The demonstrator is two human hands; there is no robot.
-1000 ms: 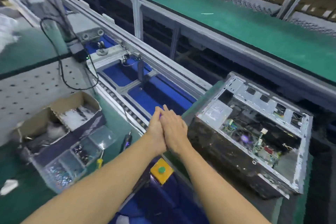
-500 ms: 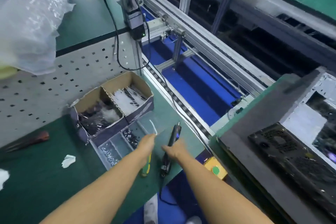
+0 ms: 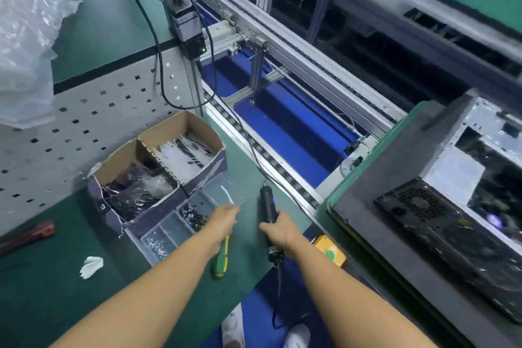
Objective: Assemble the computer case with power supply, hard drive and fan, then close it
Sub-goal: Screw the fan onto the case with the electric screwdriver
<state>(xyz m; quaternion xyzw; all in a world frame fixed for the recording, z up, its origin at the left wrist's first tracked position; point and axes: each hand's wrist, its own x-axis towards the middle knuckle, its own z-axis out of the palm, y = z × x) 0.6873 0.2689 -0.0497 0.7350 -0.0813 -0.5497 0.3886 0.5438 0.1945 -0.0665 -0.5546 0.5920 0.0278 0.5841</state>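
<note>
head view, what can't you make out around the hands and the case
All in the head view:
- left hand: its own back hides the fingertips over the screw tray; a pinched screw cannot be told.
- electric screwdriver: right hand covers its middle; bit tip too small.
- green-handled screwdriver: shaft hidden under the left hand.
- computer case: cut by the right edge, interior blurred.

No words or numbers can be read. The small label on the electric screwdriver (image 3: pixel 267 207) and the white mark on the cardboard box (image 3: pixel 183 124) are too blurry.
</note>
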